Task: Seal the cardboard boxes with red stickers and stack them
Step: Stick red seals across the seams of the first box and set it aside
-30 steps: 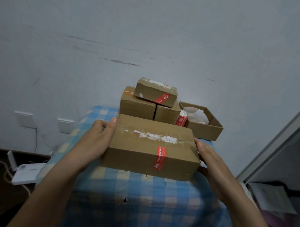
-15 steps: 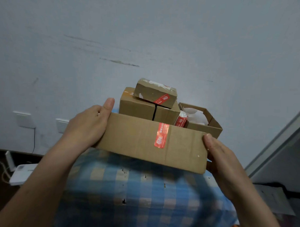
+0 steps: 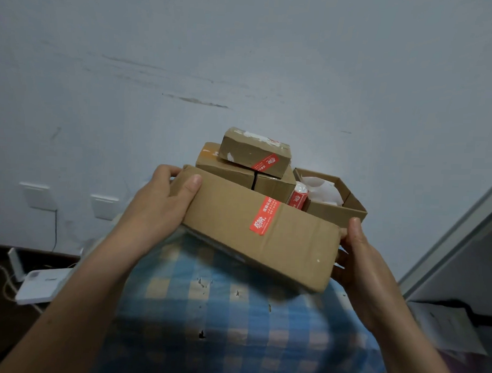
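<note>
Gripping the long box [image 3: 265, 242] by its left end with the left hand [image 3: 160, 203], thumb on the near face; lying left to right, right end dipping, red sticker [image 3: 264, 216] facing the camera; right hand [image 3: 356, 257] clasping the right end. Held above the checked surface [image 3: 207, 310], stacked boxes [image 3: 240, 169] just behind.

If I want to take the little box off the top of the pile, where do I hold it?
Come from above and set your grip across the little box: thumb on its near long side, fingers on the far one. It lies tilted on top of the boxes beneath, with its top free. The big box held in front probably blocks a low reach.
</note>
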